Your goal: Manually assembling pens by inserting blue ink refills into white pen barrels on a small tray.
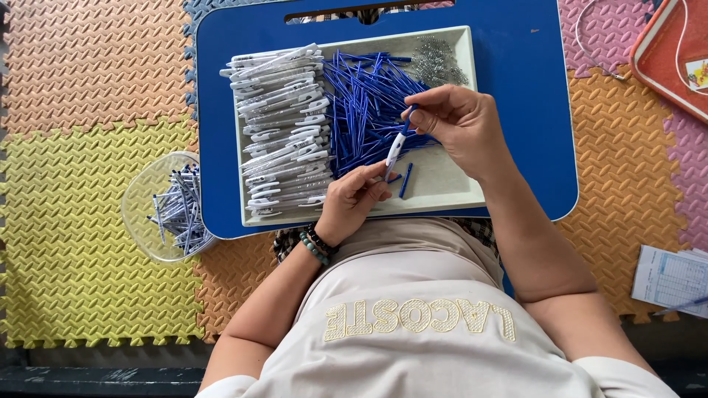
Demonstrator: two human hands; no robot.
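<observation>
My left hand [355,199] grips the lower end of a white pen barrel [395,149] over the near edge of a cream tray [450,195]. My right hand [459,125] pinches a blue refill [408,116] that goes into the barrel's top. The tray holds a stack of white pen barrels [284,125] on its left, a heap of blue refills [365,99] in the middle and a pile of small metal springs [435,63] at the far right corner.
The tray rests on a blue lap desk [527,110] above my lap. A clear plastic bowl [140,195] with assembled pens sits on the foam floor mats to the left. An orange tray [667,55] lies far right, and printed papers [671,278] lie near right.
</observation>
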